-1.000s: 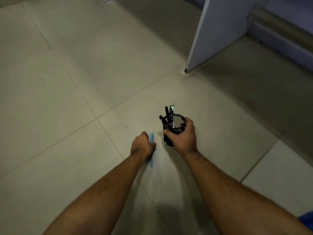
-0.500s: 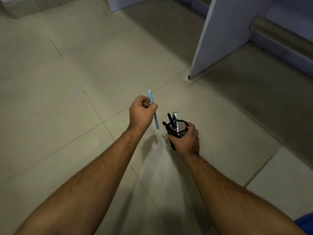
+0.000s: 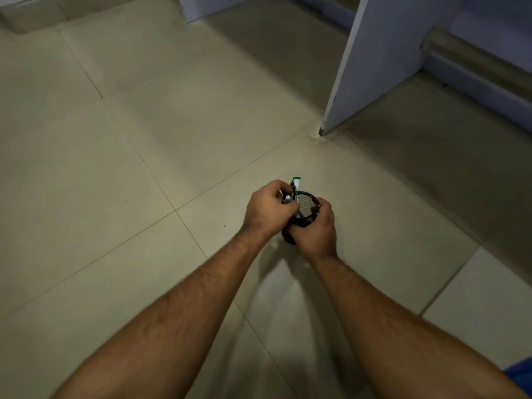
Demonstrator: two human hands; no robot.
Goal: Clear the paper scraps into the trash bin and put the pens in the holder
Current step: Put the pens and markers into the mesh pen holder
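A black mesh pen holder [image 3: 307, 203] is held a little above the tiled floor, with my right hand [image 3: 315, 227] wrapped around its side. A green-capped marker [image 3: 296, 185] and dark pens stick out of its left rim. My left hand [image 3: 269, 210] is right at that rim, its fingers closed on the light blue pen [image 3: 288, 199]. Only the pen's top end shows between my fingers; the rest goes down into the holder. No paper scraps or trash bin are in sight.
A white furniture panel [image 3: 371, 61] stands on the floor at the upper right, with a grey pipe [image 3: 475, 61] along the wall behind it. Beige floor tiles [image 3: 144, 139] stretch to the left and front. Another white panel's foot [image 3: 213, 7] shows at the top.
My left hand picked the blue pen off the floor, raised it, and brought it right to the holder's rim. My right hand lifted the holder off the floor.
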